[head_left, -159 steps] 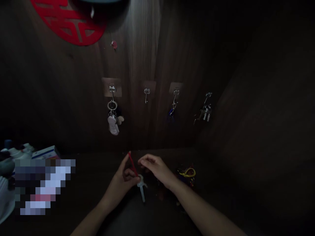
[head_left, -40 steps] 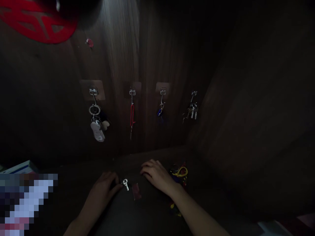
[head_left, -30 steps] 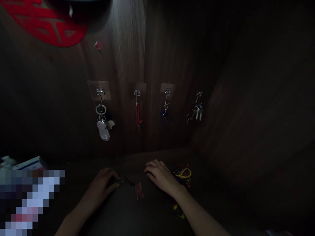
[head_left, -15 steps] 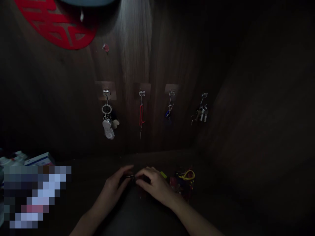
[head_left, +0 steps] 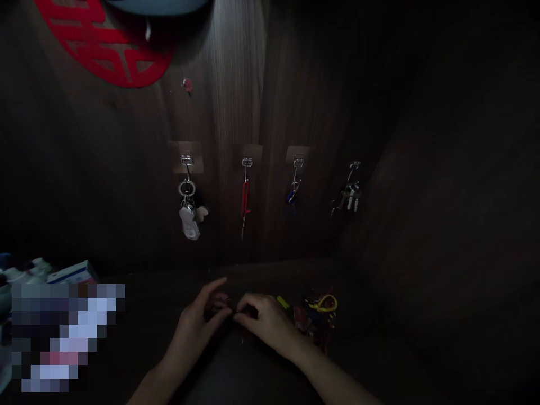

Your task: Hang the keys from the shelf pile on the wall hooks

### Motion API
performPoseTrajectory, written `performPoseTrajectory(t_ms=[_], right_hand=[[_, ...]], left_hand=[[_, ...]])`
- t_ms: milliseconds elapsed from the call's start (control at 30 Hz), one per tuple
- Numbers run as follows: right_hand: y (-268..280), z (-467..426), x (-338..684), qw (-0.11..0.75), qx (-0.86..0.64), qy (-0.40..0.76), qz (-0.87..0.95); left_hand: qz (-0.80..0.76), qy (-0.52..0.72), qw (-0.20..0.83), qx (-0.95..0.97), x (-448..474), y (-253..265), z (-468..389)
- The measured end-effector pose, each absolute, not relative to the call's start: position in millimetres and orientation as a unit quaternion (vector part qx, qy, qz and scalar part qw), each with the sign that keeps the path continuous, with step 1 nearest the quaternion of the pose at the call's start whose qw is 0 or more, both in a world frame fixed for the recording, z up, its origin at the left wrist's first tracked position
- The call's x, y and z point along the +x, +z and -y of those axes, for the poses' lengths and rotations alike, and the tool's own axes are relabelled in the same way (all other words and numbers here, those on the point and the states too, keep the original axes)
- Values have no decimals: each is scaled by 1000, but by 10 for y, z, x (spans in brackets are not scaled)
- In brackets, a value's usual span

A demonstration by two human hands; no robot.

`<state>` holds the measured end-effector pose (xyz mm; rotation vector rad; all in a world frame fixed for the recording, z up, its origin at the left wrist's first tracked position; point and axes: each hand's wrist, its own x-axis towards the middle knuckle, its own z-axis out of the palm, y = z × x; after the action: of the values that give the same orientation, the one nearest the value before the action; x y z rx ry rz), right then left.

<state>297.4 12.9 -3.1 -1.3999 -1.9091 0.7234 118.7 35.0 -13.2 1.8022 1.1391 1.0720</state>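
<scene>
My left hand [head_left: 196,323] and my right hand [head_left: 265,323] meet low in the middle of the view, fingertips almost touching. A small dark thing with a faint metallic glint [head_left: 230,301] is between them, too dim to name. On my left hand the index finger points up, while the thumb and the other fingers close in around the small thing. My right thumb and index finger are pinched at its right side. Just right of my right hand lies a pile of small items with a yellow loop [head_left: 324,304] and a yellow-green piece [head_left: 282,302].
Hooks on the dark wood wall hold a key ring with a pale fob [head_left: 189,222], a red cord [head_left: 245,199], a blue-tagged clip [head_left: 292,196] and several keys [head_left: 353,198]. A white box [head_left: 73,273] and bottles [head_left: 25,275] stand left. A red paper cutout [head_left: 126,64] hangs above.
The view has shifted slightly, so the wall things sit a little further right. My left index finger has lifted and its thumb has moved closer to my right fingertips.
</scene>
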Motion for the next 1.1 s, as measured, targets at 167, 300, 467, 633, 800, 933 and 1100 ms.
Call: performPoseTrajectory(t_ms=[167,300,467,633,800,933,1100], right_hand=[[-51,-131,2955,381,-518,411,647],[18,-147,2981,470,-455,457,603],[75,-169,3022,531,-446,465,551],[21,-235,3076,582,-453,532,416],[-30,-293,3117,614,-385,610,321],[-29,-294,3123,616,-349,643,291],[-6,-308,3164,634,-316,664,238]], left_hand=[[-441,453,440,637,1228,-80,-327],[-413,425,538,599,1239,-63,-320],[-288,342,723,526,1340,-98,-255],[-285,310,799,430,1379,-78,-179],[-291,311,798,426,1361,-34,-189],[-296,320,798,416,1359,-24,-189],[-289,306,820,389,1333,9,-169]])
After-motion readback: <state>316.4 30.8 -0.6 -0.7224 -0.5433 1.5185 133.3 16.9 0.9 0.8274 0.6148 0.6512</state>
